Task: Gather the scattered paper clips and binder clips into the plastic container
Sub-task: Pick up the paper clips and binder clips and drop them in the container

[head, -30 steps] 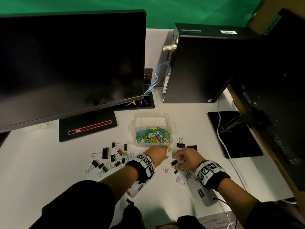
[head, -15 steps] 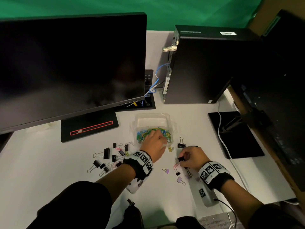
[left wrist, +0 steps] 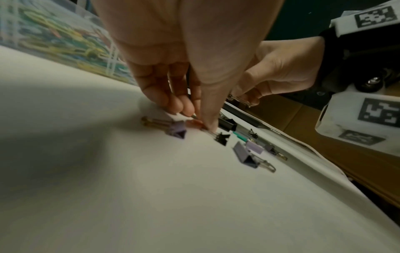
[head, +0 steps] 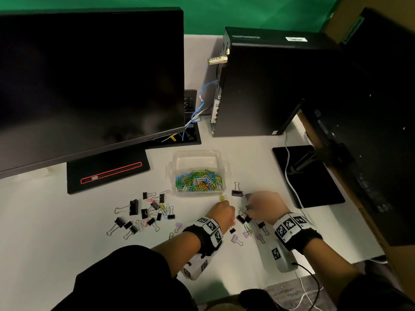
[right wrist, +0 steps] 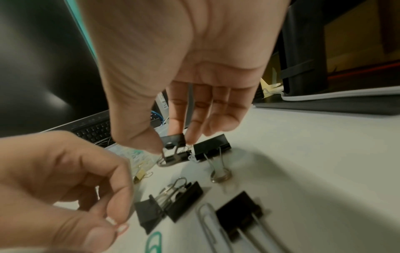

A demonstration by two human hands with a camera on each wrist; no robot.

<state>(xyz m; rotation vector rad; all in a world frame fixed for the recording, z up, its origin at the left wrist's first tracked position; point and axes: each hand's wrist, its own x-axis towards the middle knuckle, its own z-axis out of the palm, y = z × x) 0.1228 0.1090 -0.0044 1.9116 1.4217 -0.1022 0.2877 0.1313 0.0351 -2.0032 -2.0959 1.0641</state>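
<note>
The plastic container (head: 198, 156), heaped with coloured paper clips (head: 198, 183), sits at the desk's centre. At its 5 o'clock, the right hand (head: 265, 204) pinches a black binder clip (right wrist: 175, 148) between thumb and fingers. At 6 o'clock, the left hand (head: 221, 213) pinches a small clip against the desk (head: 56, 221), its kind unclear.

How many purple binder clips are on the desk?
4 purple binder clips: one left of the left hand, three between the wrists, near the right hand. Others may hide under the hands.
</note>
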